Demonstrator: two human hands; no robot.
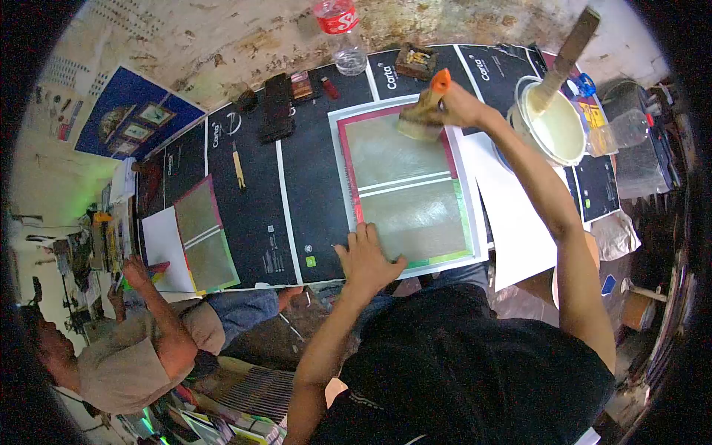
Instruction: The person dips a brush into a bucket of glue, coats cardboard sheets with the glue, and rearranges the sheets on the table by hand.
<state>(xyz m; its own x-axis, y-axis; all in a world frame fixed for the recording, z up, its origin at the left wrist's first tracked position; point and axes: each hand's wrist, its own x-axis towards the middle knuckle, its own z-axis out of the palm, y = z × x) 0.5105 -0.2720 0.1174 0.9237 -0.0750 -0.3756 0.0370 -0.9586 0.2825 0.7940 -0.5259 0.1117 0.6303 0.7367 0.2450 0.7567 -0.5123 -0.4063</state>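
Observation:
A grey-green board (400, 156), edged with pink and green tape and crossed by two white lines, lies on the black table. My right hand (463, 107) is closed on a wide paste brush (421, 122) with an orange handle end; its bristles touch the board's upper right corner. The board's upper half looks wet and streaky. My left hand (367, 259) rests with spread fingers on the lower left edge of the board. To the right stands a white bucket (552, 130) of pale paste, with a wooden stick (571, 52) standing in it.
A clear bottle (345, 41) stands by the wall. White paper (512, 215) lies right of the board. Further left are a cutter (238, 167), a dark block (278, 107) and a second taped board (204, 233). Another person (141, 356) sits at the left.

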